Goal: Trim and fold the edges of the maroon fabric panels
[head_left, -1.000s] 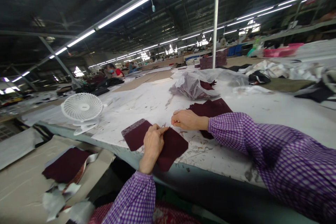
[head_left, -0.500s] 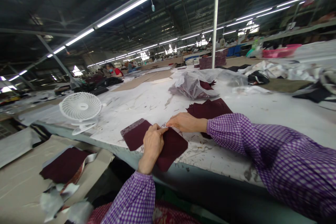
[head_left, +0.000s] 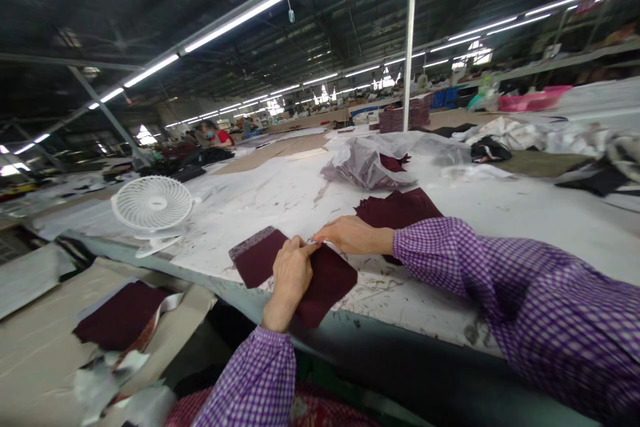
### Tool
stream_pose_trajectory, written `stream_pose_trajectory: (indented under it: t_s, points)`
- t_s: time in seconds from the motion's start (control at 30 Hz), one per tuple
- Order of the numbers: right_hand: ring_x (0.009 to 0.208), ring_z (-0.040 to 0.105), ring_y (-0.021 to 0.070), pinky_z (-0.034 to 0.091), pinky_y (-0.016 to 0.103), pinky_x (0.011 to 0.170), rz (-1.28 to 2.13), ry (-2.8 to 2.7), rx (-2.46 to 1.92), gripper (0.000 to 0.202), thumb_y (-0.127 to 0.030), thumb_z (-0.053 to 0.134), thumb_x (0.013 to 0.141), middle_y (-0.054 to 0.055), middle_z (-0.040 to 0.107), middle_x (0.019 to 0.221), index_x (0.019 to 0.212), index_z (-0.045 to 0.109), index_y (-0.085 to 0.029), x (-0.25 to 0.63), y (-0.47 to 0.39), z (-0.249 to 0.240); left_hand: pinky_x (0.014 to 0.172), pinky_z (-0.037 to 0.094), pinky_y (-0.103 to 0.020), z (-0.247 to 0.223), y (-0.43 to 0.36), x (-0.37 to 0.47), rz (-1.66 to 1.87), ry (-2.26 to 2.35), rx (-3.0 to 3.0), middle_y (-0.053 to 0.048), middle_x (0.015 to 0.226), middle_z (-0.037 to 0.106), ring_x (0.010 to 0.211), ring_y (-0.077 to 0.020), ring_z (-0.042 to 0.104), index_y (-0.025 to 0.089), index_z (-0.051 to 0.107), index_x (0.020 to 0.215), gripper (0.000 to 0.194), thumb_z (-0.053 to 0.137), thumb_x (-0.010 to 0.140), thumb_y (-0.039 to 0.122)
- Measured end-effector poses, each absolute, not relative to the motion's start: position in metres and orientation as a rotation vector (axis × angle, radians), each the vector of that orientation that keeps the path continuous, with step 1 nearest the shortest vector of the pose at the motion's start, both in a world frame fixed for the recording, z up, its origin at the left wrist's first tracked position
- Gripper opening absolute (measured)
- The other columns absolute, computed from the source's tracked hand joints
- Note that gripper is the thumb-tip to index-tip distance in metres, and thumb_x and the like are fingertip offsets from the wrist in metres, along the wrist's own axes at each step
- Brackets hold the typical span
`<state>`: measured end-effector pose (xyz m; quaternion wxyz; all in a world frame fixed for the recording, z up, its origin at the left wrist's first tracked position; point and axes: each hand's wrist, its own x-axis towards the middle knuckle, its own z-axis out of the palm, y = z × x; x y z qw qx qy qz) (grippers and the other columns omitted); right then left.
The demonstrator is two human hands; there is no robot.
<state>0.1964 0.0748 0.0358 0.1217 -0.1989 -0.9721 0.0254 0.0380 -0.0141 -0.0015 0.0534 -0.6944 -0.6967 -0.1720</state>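
Observation:
A maroon fabric piece (head_left: pixel 330 280) lies at the table's front edge, its near corner hanging over. My left hand (head_left: pixel 291 272) rests on it with curled fingers, gripping near its top edge. Fingertips of my right hand (head_left: pixel 347 235) are pinched together at that same edge, where a thin whitish bit shows; exactly what is between them is too small to tell. Left of my hands is another maroon piece with a speckled grey strip (head_left: pixel 256 261). Behind my right wrist sits a loose pile of maroon pieces (head_left: pixel 400 207), partly covered by the forearm.
A white fan (head_left: pixel 154 205) stands at the table's left edge. Beyond the pile is a clear plastic bag (head_left: pixel 365 163) with maroon cloth inside. A pole (head_left: pixel 410 40) rises from the table. Fabric scraps (head_left: pixel 123 313) lie on cardboard at lower left. A person in red sits far back.
My right fingertips have shifted very slightly left along the fabric's top edge. My left hand and the fabric look nearly unchanged.

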Motion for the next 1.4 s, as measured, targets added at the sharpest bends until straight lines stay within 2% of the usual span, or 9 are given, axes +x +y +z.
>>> stream_pose_trajectory:
  t_s: [0.13,0.3,0.53,0.77,0.93,1.13,1.27,1.4]
  points:
    - [0.084,0.065,0.0198,0.037,0.026,0.063,0.008,-2.873,-0.610,0.029,-0.020,0.043,0.092,0.007,0.072,0.096,0.106,0.068,-0.022,0.196,0.073,0.034,0.078,0.041,-0.030,0.000,-0.014,0.035,-0.552,-2.126,-2.107,-0.005,0.089,0.060,0.092,-0.0208,0.053,0.030,0.069,0.112,0.037,0.041,0.092,0.017]
    - [0.087,0.062,0.0184,0.035,0.024,0.061,-0.060,-2.954,-0.567,0.031,-0.015,0.044,0.089,0.006,0.069,0.099,0.106,0.068,-0.023,0.196,0.072,0.037,0.077,0.043,-0.030,-0.002,-0.023,0.019,-0.769,-2.096,-2.135,-0.002,0.087,0.065,0.087,-0.0193,0.056,0.028,0.075,0.095,0.022,0.056,0.087,0.021]
    - [0.100,0.059,0.0232,0.039,0.027,0.068,-0.119,-3.084,-0.669,0.032,-0.016,0.042,0.091,0.012,0.066,0.104,0.113,0.065,-0.018,0.194,0.063,0.048,0.072,0.043,-0.030,-0.017,-0.049,-0.013,-1.008,-1.976,-2.060,-0.003,0.082,0.063,0.080,-0.0180,0.053,0.024,0.074,0.091,0.022,0.053,0.089,0.021]
    - [0.095,0.060,0.0219,0.042,0.027,0.071,-0.214,-3.172,-0.656,0.035,-0.012,0.042,0.089,0.014,0.064,0.103,0.116,0.063,-0.016,0.187,0.056,0.056,0.072,0.042,-0.031,-0.018,-0.060,-0.019,-0.933,-1.924,-2.048,-0.004,0.081,0.061,0.080,-0.0185,0.050,0.022,0.073,0.091,0.023,0.050,0.091,0.023]
    - [0.097,0.060,0.0230,0.042,0.027,0.071,-0.306,-3.290,-0.546,0.042,-0.012,0.046,0.086,0.013,0.066,0.105,0.125,0.061,-0.019,0.177,0.062,0.065,0.071,0.040,-0.032,-0.018,-0.063,-0.015,-0.844,-1.892,-2.017,-0.004,0.082,0.060,0.079,-0.0187,0.049,0.021,0.072,0.093,0.026,0.047,0.093,0.027]
    - [0.092,0.062,0.0222,0.041,0.029,0.069,-0.447,-3.464,-0.417,0.055,-0.009,0.047,0.083,0.011,0.069,0.103,0.134,0.053,-0.029,0.154,0.051,0.086,0.070,0.039,-0.032,-0.018,-0.065,-0.014,-0.812,-1.878,-2.007,-0.005,0.082,0.060,0.080,-0.0197,0.049,0.021,0.071,0.095,0.026,0.046,0.093,0.026]
    - [0.090,0.062,0.0223,0.040,0.030,0.069,-0.502,-3.560,-0.375,0.063,-0.006,0.046,0.083,0.011,0.068,0.105,0.141,0.044,-0.031,0.140,0.033,0.100,0.072,0.040,-0.033,-0.020,-0.063,-0.018,-0.924,-1.898,-2.037,-0.005,0.080,0.060,0.080,-0.0198,0.049,0.021,0.071,0.090,0.023,0.048,0.092,0.026]
    - [0.084,0.063,0.0210,0.041,0.030,0.068,-0.443,-3.605,-0.330,0.067,-0.004,0.047,0.082,0.009,0.069,0.102,0.142,0.041,-0.032,0.132,0.030,0.105,0.074,0.043,-0.031,-0.021,-0.065,-0.029,-1.169,-1.937,-2.089,-0.004,0.082,0.061,0.082,-0.0182,0.053,0.020,0.069,0.083,0.020,0.051,0.089,0.020]
